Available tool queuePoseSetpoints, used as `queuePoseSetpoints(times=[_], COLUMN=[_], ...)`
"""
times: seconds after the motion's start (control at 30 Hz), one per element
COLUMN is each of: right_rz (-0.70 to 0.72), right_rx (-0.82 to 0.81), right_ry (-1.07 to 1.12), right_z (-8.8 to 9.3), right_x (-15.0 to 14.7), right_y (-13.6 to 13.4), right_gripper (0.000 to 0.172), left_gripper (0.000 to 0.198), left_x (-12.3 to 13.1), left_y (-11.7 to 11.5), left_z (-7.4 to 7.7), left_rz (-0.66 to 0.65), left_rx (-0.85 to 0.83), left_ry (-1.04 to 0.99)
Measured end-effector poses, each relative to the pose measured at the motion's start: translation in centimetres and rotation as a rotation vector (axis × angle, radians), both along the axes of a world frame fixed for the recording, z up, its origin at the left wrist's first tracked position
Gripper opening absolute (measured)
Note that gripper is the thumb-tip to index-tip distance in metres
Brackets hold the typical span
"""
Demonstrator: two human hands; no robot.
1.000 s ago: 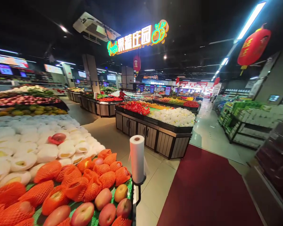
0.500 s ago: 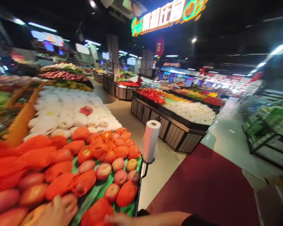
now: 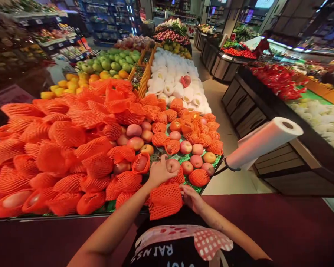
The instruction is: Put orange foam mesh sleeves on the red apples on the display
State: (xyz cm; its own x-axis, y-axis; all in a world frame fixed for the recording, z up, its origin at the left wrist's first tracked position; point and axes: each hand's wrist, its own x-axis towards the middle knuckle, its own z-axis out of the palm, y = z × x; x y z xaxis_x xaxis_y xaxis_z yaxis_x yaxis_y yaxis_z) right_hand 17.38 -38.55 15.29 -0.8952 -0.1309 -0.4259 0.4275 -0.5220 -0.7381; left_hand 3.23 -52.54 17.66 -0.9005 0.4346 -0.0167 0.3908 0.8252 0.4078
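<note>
My left hand (image 3: 158,173) is closed around a pinkish apple (image 3: 173,165) above the green mat at the display's near right. Just below it, my right hand (image 3: 193,197) pinches the edge of an orange foam net sleeve (image 3: 166,200), which hangs in front of my body. Another netted fruit (image 3: 178,177) sits between the two hands. Bare apples (image 3: 186,147) lie on the green mat beyond the hands. To the left, a large heap of orange foam nets (image 3: 69,133) covers much of the stand, with fruit showing inside some.
A roll of clear plastic bags (image 3: 263,144) juts out at the stand's right corner. Farther back lie white-netted fruit (image 3: 174,74), green mangoes (image 3: 111,61) and yellow fruit (image 3: 69,86). Across the aisle stands another wood-panelled display (image 3: 256,111).
The view has swung left and down. My left hand, earlier blurred over apples at the lower left, now grips an apple on the right side. My right hand now holds a net sleeve.
</note>
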Motion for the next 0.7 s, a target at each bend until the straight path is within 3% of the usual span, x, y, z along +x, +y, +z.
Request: queuePoseSetpoints(times=[0.17,0.33,0.4,0.5,0.6,0.7], right_rz=[0.043,0.038,0.026,0.023,0.037,0.038], right_rx=[-0.085,-0.120,-0.127,-0.124,-0.116,-0.104], right_ry=[0.033,0.065,0.055,0.037,0.044,0.034], right_z=[-0.2,0.2,0.6,0.9,0.9,0.4], right_x=[0.1,-0.3,-0.5,-0.7,-0.6,-0.5], right_y=[0.1,0.4,0.5,0.4,0.3,0.4], right_gripper=[0.043,0.040,0.038,0.038,0.039,0.039], left_gripper=[0.074,0.070,0.072,0.080,0.070,0.077], left_x=[0.5,0.9,1.3,1.6,1.2,0.4], left_y=[0.5,0.7,0.9,1.0,0.4,-0.4], left_z=[-0.4,-1.5,-1.8,-2.0,-2.1,-2.4], left_rz=[0.084,0.132,0.106,0.095,0.187,0.188], left_rx=[0.131,0.859,1.007,1.067,1.048,0.724], left_ry=[-0.128,-0.532,-0.636,-0.696,-0.520,-0.185])
